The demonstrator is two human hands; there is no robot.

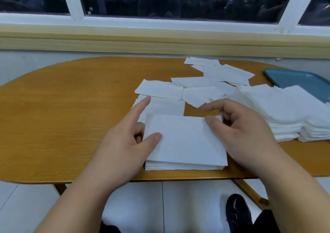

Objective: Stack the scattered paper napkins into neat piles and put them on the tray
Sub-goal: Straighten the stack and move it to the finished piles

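A small squared stack of white paper napkins (184, 139) lies near the table's front edge. My left hand (123, 143) holds its left edge, thumb on top and curled fingers at the side, with the index finger pointing out straight. My right hand (244, 130) holds the far right corner, thumb on top and fingers curled behind it. Loose napkins (205, 88) lie scattered and overlapping behind the stack. A blue tray (300, 80) sits at the far right, partly hidden by napkins.
Two tall, slightly ragged napkin piles (294, 114) stand at the right edge, in front of the tray. The oval wooden table (71, 107) is bare wood on its left half. A window sill runs behind it. My black shoe (238, 213) shows below.
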